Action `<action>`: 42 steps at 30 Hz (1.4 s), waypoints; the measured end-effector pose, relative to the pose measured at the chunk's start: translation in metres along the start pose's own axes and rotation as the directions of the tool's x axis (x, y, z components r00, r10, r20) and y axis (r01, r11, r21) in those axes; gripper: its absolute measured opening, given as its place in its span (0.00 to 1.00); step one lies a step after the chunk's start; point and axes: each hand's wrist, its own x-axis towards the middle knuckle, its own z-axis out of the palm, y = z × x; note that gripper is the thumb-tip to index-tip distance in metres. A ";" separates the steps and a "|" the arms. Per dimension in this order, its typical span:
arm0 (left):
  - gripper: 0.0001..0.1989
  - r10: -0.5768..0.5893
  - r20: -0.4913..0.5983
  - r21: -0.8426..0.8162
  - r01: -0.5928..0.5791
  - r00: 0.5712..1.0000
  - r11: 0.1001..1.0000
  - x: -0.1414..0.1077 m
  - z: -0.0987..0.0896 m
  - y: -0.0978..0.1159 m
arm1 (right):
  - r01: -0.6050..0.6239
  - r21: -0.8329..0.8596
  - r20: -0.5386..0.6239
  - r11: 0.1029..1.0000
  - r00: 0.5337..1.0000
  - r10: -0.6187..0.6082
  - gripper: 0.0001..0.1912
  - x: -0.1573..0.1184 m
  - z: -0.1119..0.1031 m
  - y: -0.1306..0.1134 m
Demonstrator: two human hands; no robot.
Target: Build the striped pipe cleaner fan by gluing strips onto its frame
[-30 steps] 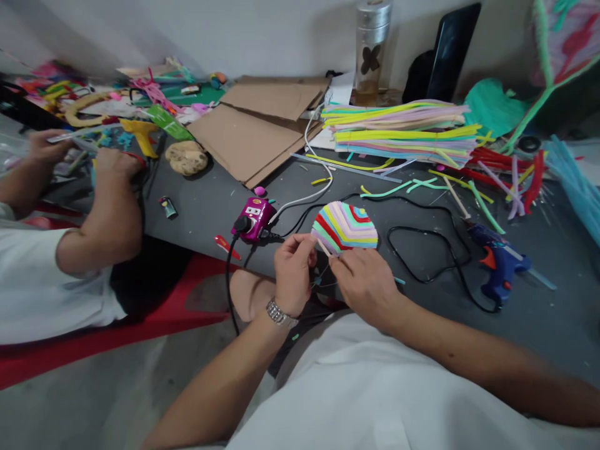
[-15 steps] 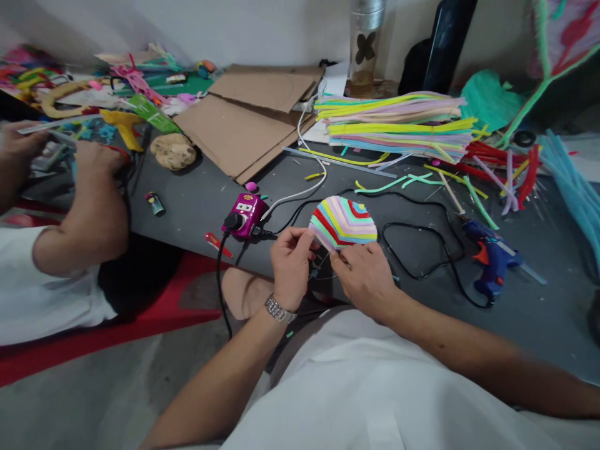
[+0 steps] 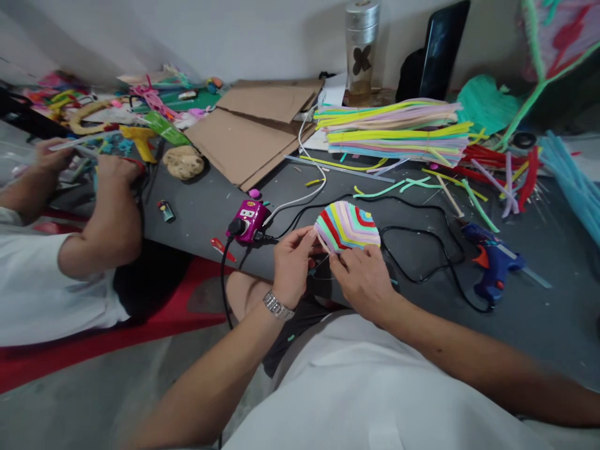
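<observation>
The left hand [image 3: 293,262] has its thumb and forefinger pinched together at the left edge of a striped disc [image 3: 347,226], which is held up just over the near edge of the grey worktop [image 3: 422,325]. The right hand [image 3: 363,278] has its fingers curled closed on the disc's near edge (their undersides are hidden). A pale strip [image 3: 323,243] runs along the rim between the hands. To the right, a blue glue gun [image 3: 492,265] lies beside its looped black cord [image 3: 417,275].
</observation>
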 end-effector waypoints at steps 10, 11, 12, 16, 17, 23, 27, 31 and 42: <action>0.09 -0.034 -0.079 0.058 0.039 0.996 0.998 -0.001 0.008 0.014 | 0.099 0.047 -0.031 0.994 0.995 -0.098 0.11 -0.006 0.000 0.012; 0.08 -0.030 -0.093 0.063 0.036 0.995 0.997 0.003 0.009 0.014 | 0.118 0.032 -0.050 0.992 0.992 -0.116 0.11 -0.006 0.004 0.016; 0.08 -0.028 -0.097 0.058 0.034 0.995 0.998 0.007 0.010 0.013 | 0.114 0.023 -0.074 0.993 0.991 -0.112 0.11 -0.005 0.008 0.019; 0.05 0.045 -0.114 0.068 -0.038 0.992 0.997 0.012 0.012 0.012 | 0.139 0.013 -0.087 0.990 0.987 -0.137 0.10 -0.001 0.005 0.019; 0.05 0.081 -0.113 0.088 -0.072 0.990 0.994 0.010 0.013 0.012 | 0.127 0.012 -0.068 0.992 0.990 -0.126 0.10 -0.001 0.001 0.017; 0.05 0.101 -0.052 0.003 -0.101 0.994 0.995 0.011 0.010 0.003 | 0.002 0.005 0.021 1.000 1.000 -0.002 0.10 0.002 -0.006 0.005; 0.11 0.088 -0.029 -0.019 -0.088 0.996 0.996 0.013 0.012 -0.002 | -0.008 -0.006 -0.048 1.000 0.999 0.008 0.11 0.002 -0.005 0.009; 0.15 0.053 0.016 -0.018 -0.053 0.998 0.998 0.010 0.013 0.003 | -0.001 0.017 -0.031 1.000 1.000 0.002 0.12 0.001 -0.007 0.015; 0.15 -0.146 0.128 0.008 0.146 0.981 0.989 0.011 0.012 0.015 | 0.048 -0.007 -0.048 0.999 0.998 -0.049 0.11 -0.004 -0.004 0.020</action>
